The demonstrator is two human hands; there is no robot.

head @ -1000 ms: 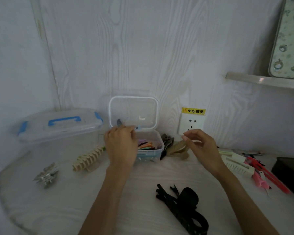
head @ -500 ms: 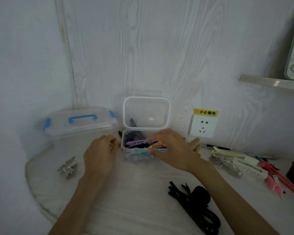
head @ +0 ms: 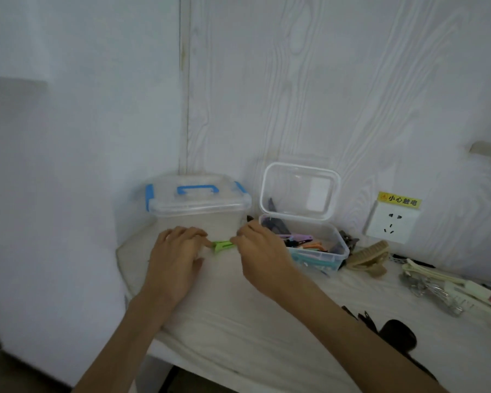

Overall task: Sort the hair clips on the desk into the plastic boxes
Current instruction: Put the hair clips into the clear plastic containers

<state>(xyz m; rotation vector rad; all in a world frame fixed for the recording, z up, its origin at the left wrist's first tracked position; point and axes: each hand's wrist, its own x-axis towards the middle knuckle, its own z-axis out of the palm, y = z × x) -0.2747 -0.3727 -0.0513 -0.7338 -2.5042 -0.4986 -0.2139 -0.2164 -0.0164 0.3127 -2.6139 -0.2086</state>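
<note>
A green hair clip [head: 223,245] lies on the white desk [head: 238,316] in front of the large clear box with blue handle and latches [head: 199,205], whose lid is on. My right hand [head: 262,258] pinches the clip's right end. My left hand [head: 176,256] lies palm down, a fingertip touching the clip's left end. To the right stands the small clear box [head: 318,251], holding several coloured clips, its lid [head: 299,191] upright against the wall.
A beige claw clip [head: 369,258] lies right of the small box. White and metal clips [head: 437,287] sit further right, black clips [head: 394,336] at the near right. A wall socket [head: 391,222] is behind. The desk's rounded edge runs at the left.
The view swung left. My right hand left the small box and moved left to the green clip in front of the large box. My left hand stayed beside it.
</note>
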